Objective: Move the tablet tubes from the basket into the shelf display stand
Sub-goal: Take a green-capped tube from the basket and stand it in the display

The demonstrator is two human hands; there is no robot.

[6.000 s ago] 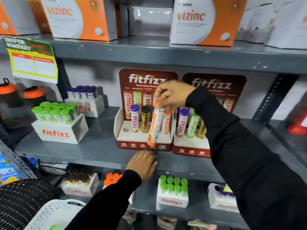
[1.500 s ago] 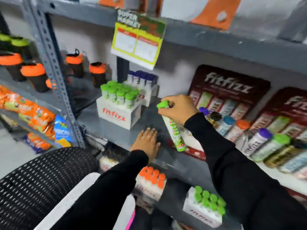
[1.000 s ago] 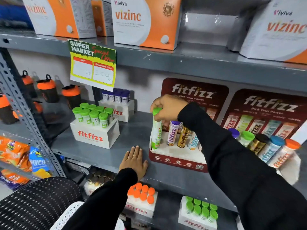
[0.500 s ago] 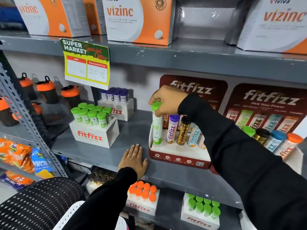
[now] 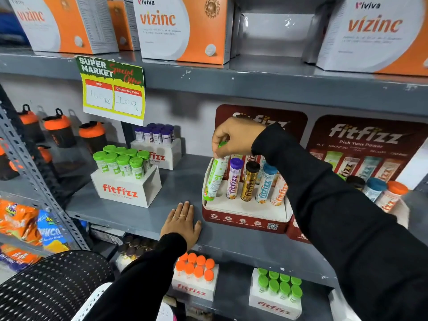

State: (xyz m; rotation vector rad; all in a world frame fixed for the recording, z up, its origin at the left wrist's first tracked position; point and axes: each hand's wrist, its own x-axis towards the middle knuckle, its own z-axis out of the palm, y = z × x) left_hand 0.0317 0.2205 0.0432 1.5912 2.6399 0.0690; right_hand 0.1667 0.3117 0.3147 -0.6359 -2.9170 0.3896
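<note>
My right hand (image 5: 234, 136) grips the green cap of a green-and-white tablet tube (image 5: 214, 179), which leans in the leftmost slot of the maroon fitfizz display stand (image 5: 243, 220). Beside it in the stand are a purple tube (image 5: 234, 178), a gold tube (image 5: 249, 181), a blue tube (image 5: 265, 184) and an orange tube (image 5: 279, 191). My left hand (image 5: 181, 222) lies flat, fingers spread, on the grey shelf (image 5: 143, 218) just left of the stand. A corner of the white basket (image 5: 93, 300) shows at the bottom.
A second fitfizz stand (image 5: 368, 144) with tubes is to the right, partly behind my sleeve. White boxes of green-capped (image 5: 126, 181) and purple-capped tubes (image 5: 157, 144) sit left. Vizinc cartons fill the top shelf; a black mesh chair back (image 5: 46, 286) is at lower left.
The green tube has settled lower into the stand's leftmost slot and leans back. My right hand stays on its cap. The left hand has not moved.
</note>
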